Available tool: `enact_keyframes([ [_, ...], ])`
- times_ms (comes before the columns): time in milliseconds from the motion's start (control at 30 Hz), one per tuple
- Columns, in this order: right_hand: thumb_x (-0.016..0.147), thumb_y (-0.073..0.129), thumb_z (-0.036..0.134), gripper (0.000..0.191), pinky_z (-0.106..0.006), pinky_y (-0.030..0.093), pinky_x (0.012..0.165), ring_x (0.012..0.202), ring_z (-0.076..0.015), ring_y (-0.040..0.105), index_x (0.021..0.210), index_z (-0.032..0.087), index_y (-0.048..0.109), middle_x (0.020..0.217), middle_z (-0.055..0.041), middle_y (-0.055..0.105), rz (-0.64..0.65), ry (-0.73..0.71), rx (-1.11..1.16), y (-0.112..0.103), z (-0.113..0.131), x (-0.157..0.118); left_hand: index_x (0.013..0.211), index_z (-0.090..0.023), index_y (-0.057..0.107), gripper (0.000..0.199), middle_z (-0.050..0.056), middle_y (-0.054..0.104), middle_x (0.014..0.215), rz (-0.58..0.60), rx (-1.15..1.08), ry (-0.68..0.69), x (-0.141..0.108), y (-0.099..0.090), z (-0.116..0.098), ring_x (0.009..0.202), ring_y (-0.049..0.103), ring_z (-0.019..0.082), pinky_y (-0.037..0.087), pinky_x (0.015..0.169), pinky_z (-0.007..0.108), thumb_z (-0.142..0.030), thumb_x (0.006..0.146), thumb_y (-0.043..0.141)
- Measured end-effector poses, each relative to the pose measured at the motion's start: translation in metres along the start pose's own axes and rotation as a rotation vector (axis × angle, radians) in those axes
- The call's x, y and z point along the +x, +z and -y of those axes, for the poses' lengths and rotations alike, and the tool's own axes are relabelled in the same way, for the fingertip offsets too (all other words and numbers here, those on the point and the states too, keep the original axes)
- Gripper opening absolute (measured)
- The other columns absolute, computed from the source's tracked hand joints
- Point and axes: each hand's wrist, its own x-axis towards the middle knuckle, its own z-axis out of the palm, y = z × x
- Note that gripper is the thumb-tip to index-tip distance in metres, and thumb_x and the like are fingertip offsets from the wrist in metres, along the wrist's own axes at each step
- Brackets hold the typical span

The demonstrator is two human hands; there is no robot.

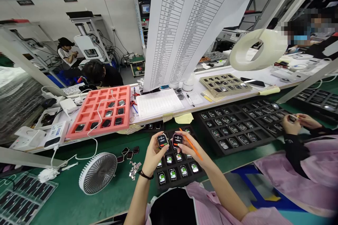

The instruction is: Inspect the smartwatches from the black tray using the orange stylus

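Note:
My left hand (153, 154) grips a black smartwatch (162, 141) with a lit orange-and-white screen. My right hand (183, 145) holds a second smartwatch (177, 140) with a similar screen, and an orange stylus (192, 146) sticks out past its fingers. Both watches are held just above a black foam tray (176, 181), whose slots carry several watches with green-lit screens. The watches are close together, but I cannot tell whether they touch. A larger black tray of watches (237, 128) lies to the right.
A co-worker's hands (297, 121) hold a watch at the right. A pink foam tray (97, 112), paper forms (158, 103), a beige tray (224, 85) and a small fan (97, 173) surround the green bench. A printed list (185, 24) and a tape roll (258, 49) hang above.

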Motion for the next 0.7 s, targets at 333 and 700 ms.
enact_keyframes([
  [333, 0.086, 0.06, 0.04, 0.036, -0.026, 0.044, 0.058, 0.067, -0.0119, 0.057, 0.118, 0.026, 0.051, 0.105, -0.0053, 0.061, -0.059, 0.044, 0.038, 0.003, 0.005, -0.001, 0.121, -0.021, 0.05, 0.043, 0.005, 0.057, 0.1, -0.052, 0.003, 0.029, 0.001, 0.002, 0.0, 0.07, 0.058, 0.013, 0.048, 0.055, 0.024, -0.047, 0.087, 0.054],
  [700, 0.081, 0.066, 0.037, 0.042, -0.031, 0.05, 0.071, 0.075, -0.0148, 0.057, 0.118, 0.027, 0.05, 0.104, -0.0049, 0.06, -0.066, 0.026, 0.015, 0.002, 0.003, 0.0, 0.13, -0.023, 0.042, 0.056, 0.009, 0.057, 0.116, 0.017, -0.063, 0.009, -0.001, 0.006, 0.0, 0.086, 0.06, 0.017, 0.048, 0.06, 0.023, -0.041, 0.082, 0.064],
])
